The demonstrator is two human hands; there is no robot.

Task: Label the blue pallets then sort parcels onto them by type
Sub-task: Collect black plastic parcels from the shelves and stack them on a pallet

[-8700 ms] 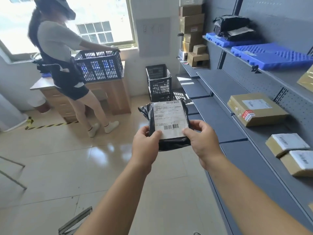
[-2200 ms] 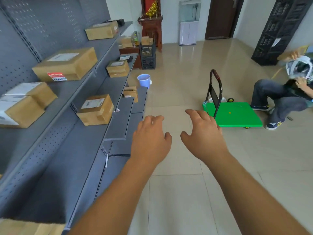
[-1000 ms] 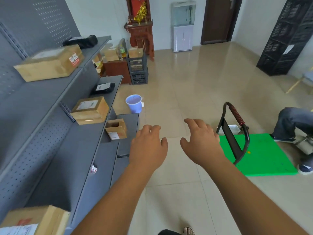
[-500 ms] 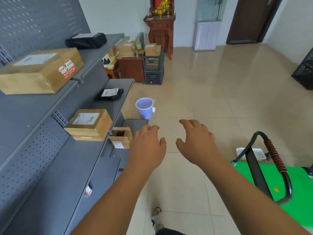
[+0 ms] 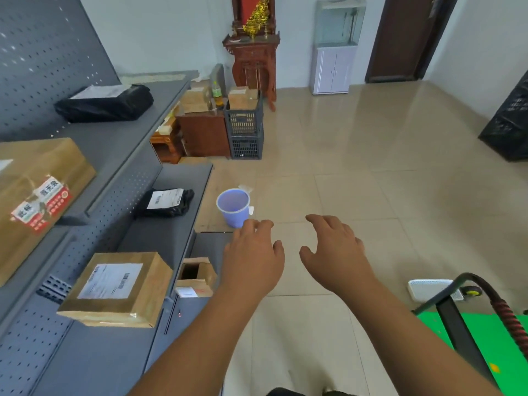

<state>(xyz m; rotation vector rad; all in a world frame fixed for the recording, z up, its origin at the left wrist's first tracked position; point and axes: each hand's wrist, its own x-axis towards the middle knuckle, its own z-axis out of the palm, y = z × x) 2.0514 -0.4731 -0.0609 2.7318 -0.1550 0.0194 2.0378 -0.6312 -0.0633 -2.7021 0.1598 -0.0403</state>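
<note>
Left grip (image 5: 251, 260), right grip (image 5: 335, 252) emptied (parcel gone).

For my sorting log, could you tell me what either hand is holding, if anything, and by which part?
Nothing is held; the left hand and right hand are both open and empty.

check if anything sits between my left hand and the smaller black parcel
Nothing clearly does. From the left hand to the smaller black parcel lies bare shelf; the purple bucket stands on the floor close beside.
</note>
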